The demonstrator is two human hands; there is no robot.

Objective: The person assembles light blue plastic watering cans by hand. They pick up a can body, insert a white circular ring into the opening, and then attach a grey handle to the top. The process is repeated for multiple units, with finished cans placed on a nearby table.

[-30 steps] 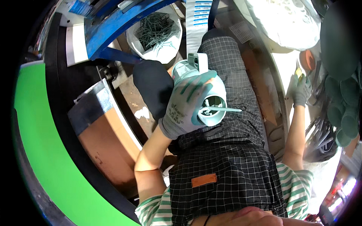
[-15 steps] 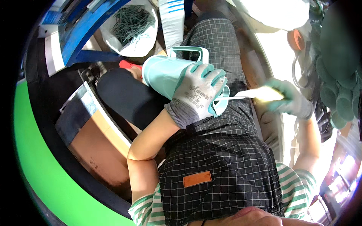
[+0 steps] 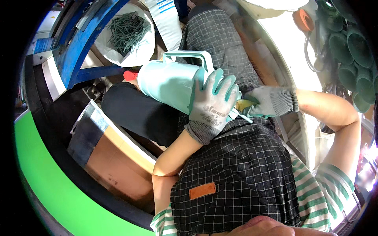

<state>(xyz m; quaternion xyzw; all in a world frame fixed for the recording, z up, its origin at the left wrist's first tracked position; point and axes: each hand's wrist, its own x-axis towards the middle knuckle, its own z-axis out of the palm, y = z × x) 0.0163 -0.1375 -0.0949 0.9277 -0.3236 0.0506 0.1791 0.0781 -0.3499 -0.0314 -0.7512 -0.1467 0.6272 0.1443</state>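
A pale turquoise plastic pitcher (image 3: 169, 80) lies on its side across my lap, its loop handle on the far side. My gloved left hand (image 3: 214, 96) is clamped over its right end, fingers spread round the wall. At that end my gloved right hand (image 3: 262, 101) grips a small yellow object (image 3: 244, 104), mostly hidden by the fingers; its kind I cannot make out. A thin pale strip (image 3: 245, 118) sticks out just below, beside the pitcher's end. Both gloves are grey-white with turquoise fingertips.
At the far left a white sack (image 3: 138, 55) holds many dark green slivers, beside a blue metal frame (image 3: 80, 55). A cardboard box (image 3: 118, 157) stands at my left. Several green tubular pieces (image 3: 359, 47) are stacked at the right, near an orange ring (image 3: 302, 19).
My right hand has come in from the right to the pitcher's end with the yellow object. The pale strip, earlier stretched towards that hand, now hangs short. The pitcher has shifted slightly left.
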